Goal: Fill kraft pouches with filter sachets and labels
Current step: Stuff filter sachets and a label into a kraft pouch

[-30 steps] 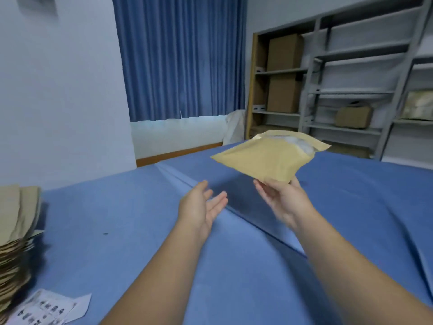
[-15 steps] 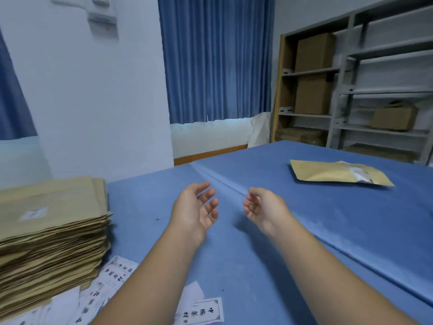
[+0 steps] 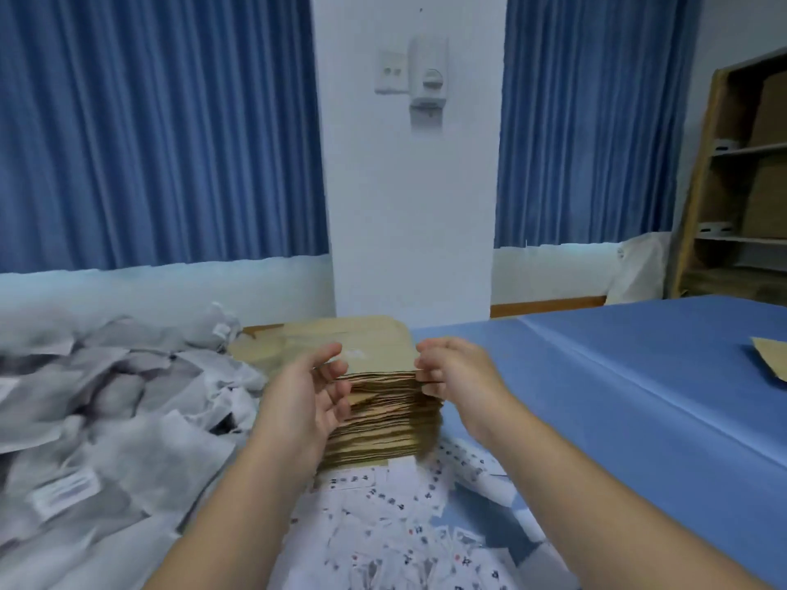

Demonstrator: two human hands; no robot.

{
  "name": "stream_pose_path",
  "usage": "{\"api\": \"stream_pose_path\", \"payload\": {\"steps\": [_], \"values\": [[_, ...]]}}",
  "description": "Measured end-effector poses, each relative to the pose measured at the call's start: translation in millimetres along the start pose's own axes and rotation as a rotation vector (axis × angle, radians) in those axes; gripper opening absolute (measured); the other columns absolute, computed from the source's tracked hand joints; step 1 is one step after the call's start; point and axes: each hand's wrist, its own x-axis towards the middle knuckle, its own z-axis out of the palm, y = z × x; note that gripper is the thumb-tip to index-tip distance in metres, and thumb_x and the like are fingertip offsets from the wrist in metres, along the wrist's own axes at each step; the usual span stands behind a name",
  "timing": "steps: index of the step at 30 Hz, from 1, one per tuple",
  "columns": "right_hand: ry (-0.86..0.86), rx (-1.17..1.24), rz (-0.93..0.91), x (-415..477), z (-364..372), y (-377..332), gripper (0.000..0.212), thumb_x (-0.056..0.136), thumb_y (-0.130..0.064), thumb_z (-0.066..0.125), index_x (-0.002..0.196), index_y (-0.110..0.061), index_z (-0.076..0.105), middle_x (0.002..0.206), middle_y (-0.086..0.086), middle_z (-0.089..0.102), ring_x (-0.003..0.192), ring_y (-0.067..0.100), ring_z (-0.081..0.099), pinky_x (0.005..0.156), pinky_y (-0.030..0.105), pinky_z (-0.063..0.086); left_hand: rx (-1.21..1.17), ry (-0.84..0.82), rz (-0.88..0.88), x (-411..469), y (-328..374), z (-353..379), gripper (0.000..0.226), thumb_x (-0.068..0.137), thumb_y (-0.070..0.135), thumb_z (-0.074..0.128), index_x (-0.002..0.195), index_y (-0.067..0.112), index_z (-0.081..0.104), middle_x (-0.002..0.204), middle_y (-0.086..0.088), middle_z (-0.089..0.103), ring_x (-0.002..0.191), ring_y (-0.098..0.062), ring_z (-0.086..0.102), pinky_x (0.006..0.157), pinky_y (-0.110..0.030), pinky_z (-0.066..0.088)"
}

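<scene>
head view looks down on a blue-covered bench (image 3: 617, 398) with a tall stack of kraft pouches (image 3: 383, 415) standing in the middle distance. the left hand (image 3: 308, 398) is at the stack's left side, fingers half curled against the edges of the upper pouches; the right hand (image 3: 451, 374) is at the top right corner, fingertips pinched on the edge of the topmost pouch or two. neither hand has lifted anything clear, and whether the right hand has a firm grip or is only feeling for an edge cannot be told from here.

left of the stack lies a loose heap of white filter sachets (image 3: 110, 410), soft and crumpled, some with small printed tags. near the stack's foot, printed labels (image 3: 396, 517) are scattered flat across the bench. far right, one more pouch (image 3: 771, 361) lies apart at the frame's edge.

the pouches look light, thin and fairly stiff, paper that holds a flat shape but creases if bent hard. stacked this tightly they will likely cling together, so the useful hold is a pinch at a corner or along the open top edge, peeling one sheet off while the other hand steadies the pile. the stack's edges are uneven, and a sideways pull could slide several off at once. the sachets should be limp and easy to squash; the labels are slight and may be awkward to pick off the cloth.
</scene>
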Motion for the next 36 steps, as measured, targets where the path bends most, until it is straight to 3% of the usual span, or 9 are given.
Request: {"api": "stream_pose_path", "payload": {"steps": [4, 10, 14, 17, 20, 24, 30, 34, 36], "values": [[-0.088, -0.208, -0.028, 5, 47, 7, 0.014, 0.082, -0.01, 0.061, 0.094, -0.017, 0.064, 0.091, 0.002, 0.063, 0.077, 0.014, 0.06, 0.068, 0.024, 0.051, -0.015, 0.131, 0.025, 6, 3, -61, 0.008, 0.088, 0.017, 0.056, 0.083, 0.016, 0.062, 0.052, 0.007, 0.057, 0.044, -0.008, 0.049, 0.041, -0.02, 0.039], [-0.068, -1.124, -0.589, 26, 82, 11, 0.068, 0.076, -0.054, 0.064, 0.135, -0.025, 0.046, 0.132, -0.005, 0.043, 0.123, 0.016, 0.039, 0.101, 0.03, 0.032, -0.007, 0.199, -0.006, 15, 3, -90, 0.01, 0.089, 0.016, 0.056, 0.087, 0.012, 0.065, 0.052, 0.006, 0.059, 0.047, -0.009, 0.051, 0.036, -0.017, 0.041], [-0.181, -1.406, -0.492, 36, 73, 20, 0.069, 0.082, -0.069, 0.041, 0.14, -0.031, 0.037, 0.144, -0.005, 0.04, 0.132, 0.021, 0.035, 0.105, 0.045, 0.026, 0.108, 0.16, -0.036, 16, 4, -91, 0.004, 0.088, 0.013, 0.059, 0.087, 0.012, 0.063, 0.057, 0.003, 0.06, 0.051, -0.012, 0.049, 0.046, -0.022, 0.04], [-0.246, -1.439, -0.462, 32, 62, 30, 0.047, 0.089, -0.058, 0.041, 0.128, -0.034, 0.05, 0.128, -0.005, 0.054, 0.12, 0.023, 0.048, 0.097, 0.044, 0.033, 0.223, 0.108, -0.05, 15, 3, -87, 0.007, 0.088, 0.013, 0.059, 0.091, 0.01, 0.064, 0.061, 0.0, 0.059, 0.049, -0.013, 0.048, 0.048, -0.023, 0.036], [-0.104, -1.362, -0.665, 23, 56, 34, 0.023, 0.092, -0.035, 0.049, 0.11, -0.034, 0.063, 0.105, -0.008, 0.063, 0.104, 0.02, 0.056, 0.087, 0.038, 0.04, 0.356, 0.041, -0.043, 14, 1, -81, 0.008, 0.088, 0.015, 0.06, 0.093, 0.011, 0.066, 0.062, 0.001, 0.062, 0.047, -0.012, 0.049, 0.044, -0.022, 0.035], [0.046, -1.265, -0.788, 8, 53, 28, 0.014, 0.086, -0.029, 0.06, 0.092, -0.033, 0.072, 0.089, -0.01, 0.065, 0.092, 0.019, 0.057, 0.075, 0.033, 0.042, 0.547, -0.067, -0.031, 9, -6, -75, 0.011, 0.088, 0.026, 0.063, 0.092, 0.017, 0.069, 0.072, 0.003, 0.071, 0.052, -0.011, 0.058, 0.047, -0.021, 0.042], [-0.05, -1.319, -0.798, -20, 61, 3, 0.018, 0.085, -0.035, 0.052, 0.084, -0.034, 0.07, 0.081, -0.007, 0.052, 0.08, 0.016, 0.054, 0.059, 0.029, 0.04, 0.668, -0.285, 0.142, -3, -14, -58, 0.033, 0.088, 0.057, 0.054, 0.095, 0.03, 0.071, 0.096, 0.013, 0.074, 0.076, -0.012, 0.071, 0.063, -0.025, 0.053], [-0.135, -1.33, -0.775, -37, 65, -7, 0.018, 0.083, -0.036, 0.05, 0.081, -0.03, 0.067, 0.083, -0.005, 0.051, 0.081, 0.018, 0.053, 0.058, 0.029, 0.039, 0.526, -0.164, 0.112, -8, -13, -41, 0.036, 0.095, 0.039, 0.05, 0.095, 0.008, 0.068, 0.089, -0.013, 0.075, 0.075, -0.022, 0.073, 0.054, -0.025, 0.051], [-0.187, -1.284, -0.767, -42, 63, -14, 0.014, 0.082, -0.04, 0.053, 0.079, -0.033, 0.065, 0.085, -0.006, 0.053, 0.084, 0.017, 0.052, 0.064, 0.03, 0.044, 0.4, -0.157, 0.122, -11, -11, -37, 0.025, 0.094, 0.019, 0.049, 0.086, 0.005, 0.067, 0.073, -0.008, 0.073, 0.064, -0.018, 0.071, 0.05, -0.024, 0.053]]}}
